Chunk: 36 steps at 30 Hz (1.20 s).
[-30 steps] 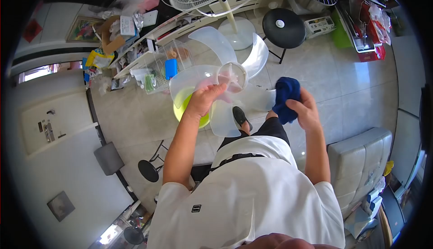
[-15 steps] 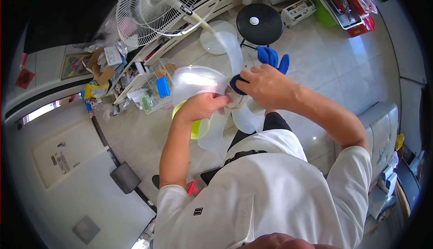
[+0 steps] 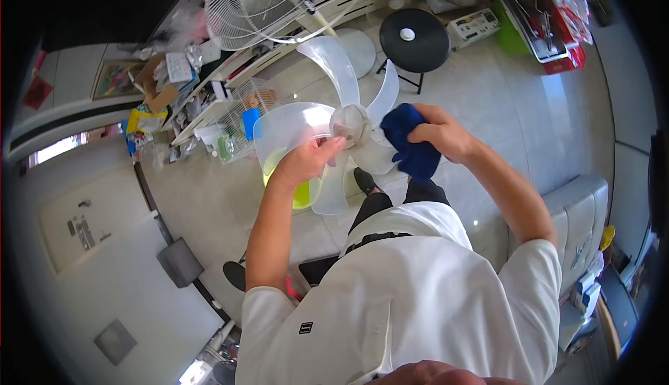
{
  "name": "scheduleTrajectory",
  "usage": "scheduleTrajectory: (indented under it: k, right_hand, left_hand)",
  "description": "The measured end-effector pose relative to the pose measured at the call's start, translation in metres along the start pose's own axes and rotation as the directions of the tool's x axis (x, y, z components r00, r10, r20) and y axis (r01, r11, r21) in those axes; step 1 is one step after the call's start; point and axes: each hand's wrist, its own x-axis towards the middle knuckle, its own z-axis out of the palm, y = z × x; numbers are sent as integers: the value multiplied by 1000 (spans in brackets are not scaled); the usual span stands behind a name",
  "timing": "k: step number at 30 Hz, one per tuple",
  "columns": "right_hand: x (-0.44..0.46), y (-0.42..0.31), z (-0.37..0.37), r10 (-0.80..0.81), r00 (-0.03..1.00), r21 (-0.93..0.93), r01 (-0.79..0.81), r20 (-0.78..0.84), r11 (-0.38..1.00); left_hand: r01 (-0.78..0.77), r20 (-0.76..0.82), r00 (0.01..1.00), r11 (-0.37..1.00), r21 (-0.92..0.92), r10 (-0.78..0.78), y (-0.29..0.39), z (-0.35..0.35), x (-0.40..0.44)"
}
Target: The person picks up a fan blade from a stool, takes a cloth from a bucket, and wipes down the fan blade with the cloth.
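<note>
A translucent fan blade wheel (image 3: 293,128) with several blades hangs in front of me, its round hub near the middle. My left hand (image 3: 306,160) is closed on it beside the hub, thumb on top. My right hand (image 3: 440,133) grips a bunched dark blue cloth (image 3: 412,144), which hangs just right of the hub, over or beside a blade; whether they touch I cannot tell. Below the blades, partly seen through them, is a yellow-green basin (image 3: 302,195).
A white standing fan (image 3: 261,2) with its grille is at the top. Right of it stands a black stool (image 3: 415,40) with a small white object on it. A wire cage (image 3: 244,110) is at left, a padded pale seat (image 3: 577,218) at right.
The cloth went from the right blade to the hub, then back to the right, hanging bunched. The blade wheel has turned and shifted slightly; my left hand keeps hold of it.
</note>
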Motion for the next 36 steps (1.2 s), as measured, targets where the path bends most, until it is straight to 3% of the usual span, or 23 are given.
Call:
scheduleTrajectory:
  k: [5, 6, 7, 8, 9, 11, 13, 14, 15, 17, 19, 20, 21, 22, 23, 25, 26, 29, 30, 31, 33, 34, 36]
  right_hand:
    - [-4, -10, 25, -95, 995, -113, 89, -43, 990]
    - [4, -6, 28, -380, 924, -505, 352, 51, 788]
    - [10, -8, 35, -569, 783, -766, 521, 253, 376]
    - [7, -15, 48, -438, 864, -838, 419, 249, 350]
    - [11, -15, 54, -439, 864, -839, 418, 248, 348]
    - [19, -14, 61, -453, 844, -925, 368, 287, 99]
    - [20, -24, 68, -432, 858, -920, 368, 279, 136]
    - [21, -29, 74, -348, 901, -931, 330, 260, 157]
    - [21, -32, 78, -260, 935, -942, 289, 240, 172]
    - [25, -25, 81, -261, 939, -928, 287, 223, 239]
    - [29, -22, 80, -257, 943, -908, 287, 212, 306]
    - [32, -22, 76, -207, 967, -755, 247, 150, 607]
    - [34, -21, 71, -137, 985, -518, 174, 108, 837]
    - [34, -17, 65, -35, 997, -302, 54, 68, 952]
    - [32, -16, 63, -31, 996, -312, 55, 81, 949]
    - [21, -14, 64, -42, 997, -238, 55, 59, 970]
    - [16, -15, 65, -49, 995, -200, 65, 83, 978]
    - [5, -22, 75, -161, 984, -313, 175, 70, 933]
    - [16, -13, 68, -499, 835, -699, 500, 232, 511]
    - [20, -10, 68, -502, 836, -702, 495, 223, 512]
    - [26, -6, 75, -485, 761, -897, 418, 431, -143]
    - [26, -6, 77, -446, 764, -885, 392, 465, -252]
    - [23, -9, 81, -417, 785, -888, 380, 458, -259]
  left_hand:
    - [-85, -24, 996, 996, -36, 85, -3, -10, -13]
    - [-78, -10, 997, 995, -65, 77, 0, -7, -15]
    - [-71, 4, 997, 993, -94, 72, 2, -5, -18]
    - [-75, 4, 997, 993, -94, 76, 0, -3, -18]
    - [-147, -32, 989, 989, 17, 147, -5, -2, -19]
    - [-212, -64, 973, 969, 125, 221, -13, 3, -24]
    - [-223, -139, 969, 967, -125, 206, -16, 5, -27]
    - [-222, -139, 969, 967, -126, 204, -17, 7, -28]
    - [-217, -154, 965, 976, -29, 210, -18, 10, -28]
    - [-217, -172, 959, 974, 66, 226, -25, 11, -23]
    - [-454, -230, 809, 823, 342, 542, -43, 10, -15]
    - [-451, -237, 808, 825, 341, 540, -48, 6, -17]
    - [-355, -223, 876, 884, 305, 428, -53, -2, -20]
    - [-250, -208, 928, 930, 269, 309, -56, -9, -24]
    - [-246, -224, 925, 933, 264, 308, -47, -14, -29]
    - [-208, -224, 950, 977, 57, 215, -27, -24, -36]
    - [-246, -238, 937, 966, 75, 257, -29, -25, -36]
    - [-217, -237, 950, 976, -32, 204, -23, -24, -37]
    - [-222, -229, 951, 975, -30, 209, -16, -21, -37]
    - [-195, -179, 968, 977, -85, 178, -8, -17, -40]
    - [-163, -117, 982, 978, -134, 148, -8, -15, -39]
    - [-167, -114, 980, 986, -11, 165, -14, -18, -35]
    - [-170, -108, 977, 979, 112, 182, -21, -20, -32]
